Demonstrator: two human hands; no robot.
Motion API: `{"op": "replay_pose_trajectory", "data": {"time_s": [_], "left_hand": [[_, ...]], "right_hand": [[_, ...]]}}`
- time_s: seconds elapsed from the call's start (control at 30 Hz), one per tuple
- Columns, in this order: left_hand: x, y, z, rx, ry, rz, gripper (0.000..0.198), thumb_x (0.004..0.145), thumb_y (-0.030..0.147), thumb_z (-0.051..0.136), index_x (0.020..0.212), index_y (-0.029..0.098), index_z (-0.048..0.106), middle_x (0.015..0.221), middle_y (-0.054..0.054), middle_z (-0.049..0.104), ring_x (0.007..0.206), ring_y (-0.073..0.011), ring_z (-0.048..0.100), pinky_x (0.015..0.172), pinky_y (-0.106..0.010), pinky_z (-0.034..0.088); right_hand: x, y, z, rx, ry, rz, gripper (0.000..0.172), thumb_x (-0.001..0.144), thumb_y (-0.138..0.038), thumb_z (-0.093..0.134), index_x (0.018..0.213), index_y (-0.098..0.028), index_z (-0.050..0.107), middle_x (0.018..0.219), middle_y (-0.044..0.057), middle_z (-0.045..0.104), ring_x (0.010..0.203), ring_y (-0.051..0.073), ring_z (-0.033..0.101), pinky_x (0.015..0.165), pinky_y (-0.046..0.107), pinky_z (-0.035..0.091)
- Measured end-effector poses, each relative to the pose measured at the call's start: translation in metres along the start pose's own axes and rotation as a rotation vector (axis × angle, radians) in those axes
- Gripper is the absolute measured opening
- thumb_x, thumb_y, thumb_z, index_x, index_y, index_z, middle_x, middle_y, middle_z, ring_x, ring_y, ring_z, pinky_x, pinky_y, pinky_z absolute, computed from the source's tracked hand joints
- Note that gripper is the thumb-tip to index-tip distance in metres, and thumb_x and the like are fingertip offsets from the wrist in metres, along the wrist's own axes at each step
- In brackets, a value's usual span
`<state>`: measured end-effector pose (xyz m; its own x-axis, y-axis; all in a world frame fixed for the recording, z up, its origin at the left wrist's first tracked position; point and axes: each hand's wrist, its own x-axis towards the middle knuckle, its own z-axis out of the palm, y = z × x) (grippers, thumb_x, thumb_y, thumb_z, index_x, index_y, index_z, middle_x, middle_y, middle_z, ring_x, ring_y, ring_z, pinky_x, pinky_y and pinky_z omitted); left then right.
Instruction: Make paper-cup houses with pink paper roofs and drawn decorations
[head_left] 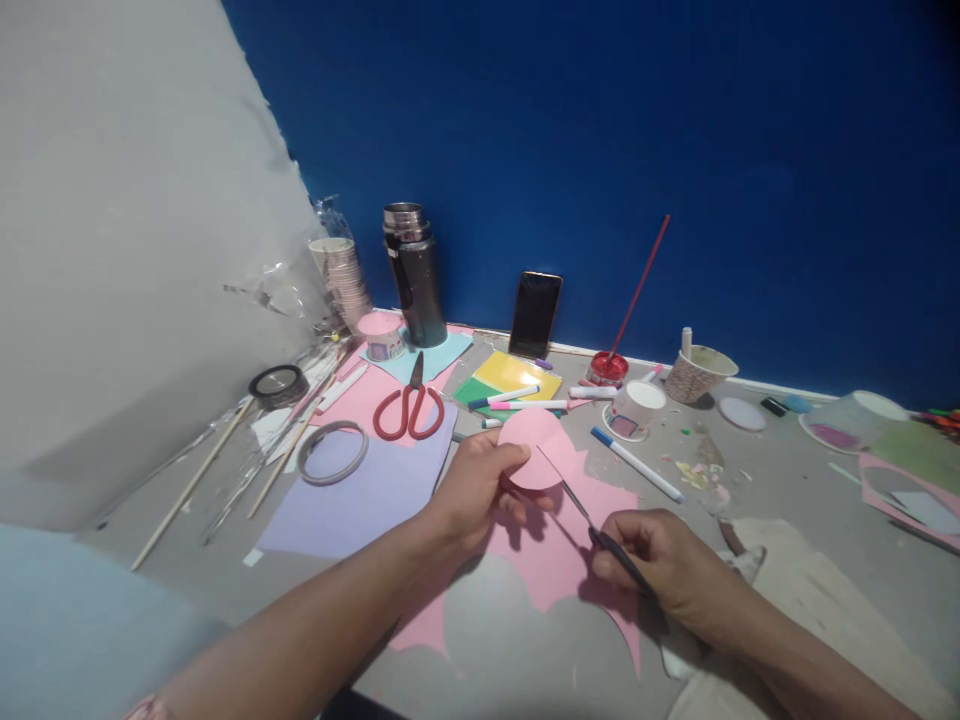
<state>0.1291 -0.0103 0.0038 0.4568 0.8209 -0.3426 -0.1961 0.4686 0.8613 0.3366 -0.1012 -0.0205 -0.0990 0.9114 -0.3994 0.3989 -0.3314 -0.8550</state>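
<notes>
L hand point(474, 487): fingers pinching pink paper disc point(526, 430), smooth, round, ctr of frame
R hand point(664, 552): fingers closed round handles of blk scissors point(624, 562), thin blade overlapping disc
Pink sheet point(544, 580): scalloped cut edges, under hands
Patterned cup point(691, 382), mid R: paper, white marker point(687, 343) stdg in it
Red tub point(606, 370), R of ctr: tilted red stick point(640, 286)
Table point(517, 625): grey surface shows lower ctr, below sheet's arcs

You have a pale pink round paper disc point(537, 436), a matching pink jagged-edged paper sheet point(546, 565) and slim black-handled metal scissors point(618, 556) before you. You also see large metal scissors point(406, 412) with red looped handles, a lavender rectangular paper sheet point(367, 510), a tapered paper cup point(694, 378) speckled brown on off-white, and a deep blue wall point(600, 140).
</notes>
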Motion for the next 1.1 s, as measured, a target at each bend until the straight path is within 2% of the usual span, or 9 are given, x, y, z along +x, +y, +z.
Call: {"op": "replay_pose_trajectory", "data": {"time_s": [0.2,0.43,0.7,1.1], "left_hand": [[-0.0016,0.0012,0.0004,-0.015,-0.031,-0.015,0.022,0.072,0.031,0.071,0.083,0.013,0.067,0.056,-0.01,0.071,0.033,-0.0145,0.055,0.031,-0.021,0.041],[0.0007,0.0011,0.0011,-0.109,-0.014,-0.041,0.015,0.065,0.024,0.072,0.071,0.013,0.065,0.053,-0.006,0.065,0.044,-0.0173,0.064,0.029,-0.017,0.037],[0.0047,-0.0013,-0.0066,-0.146,-0.019,-0.113,0.014,0.068,0.022,0.069,0.068,0.01,0.065,0.058,-0.009,0.067,0.04,-0.0161,0.062,0.03,-0.017,0.033],[0.0026,0.005,-0.004,-0.235,-0.064,-0.205,0.015,0.069,0.019,0.063,0.057,0.01,0.061,0.057,-0.008,0.064,0.042,-0.0142,0.06,0.034,-0.018,0.03]], "right_hand": [[0.0002,0.0002,-0.0004,-0.03,0.005,-0.029,0.043,0.07,-0.052,0.074,0.061,-0.021,0.046,0.061,-0.004,0.041,0.061,0.012,0.033,0.056,0.027,0.026],[-0.002,-0.0038,0.0004,-0.123,0.019,-0.032,0.038,0.072,-0.049,0.069,0.062,-0.022,0.044,0.062,-0.004,0.039,0.063,0.012,0.032,0.056,0.027,0.025],[-0.002,-0.0004,0.0024,-0.135,0.023,-0.044,0.037,0.073,-0.047,0.068,0.064,-0.022,0.043,0.063,-0.005,0.038,0.062,0.012,0.031,0.055,0.026,0.023],[-0.0024,-0.0016,0.0033,-0.143,0.062,-0.069,0.036,0.071,-0.043,0.069,0.062,-0.023,0.041,0.062,-0.006,0.036,0.062,0.012,0.029,0.056,0.026,0.023]]}}
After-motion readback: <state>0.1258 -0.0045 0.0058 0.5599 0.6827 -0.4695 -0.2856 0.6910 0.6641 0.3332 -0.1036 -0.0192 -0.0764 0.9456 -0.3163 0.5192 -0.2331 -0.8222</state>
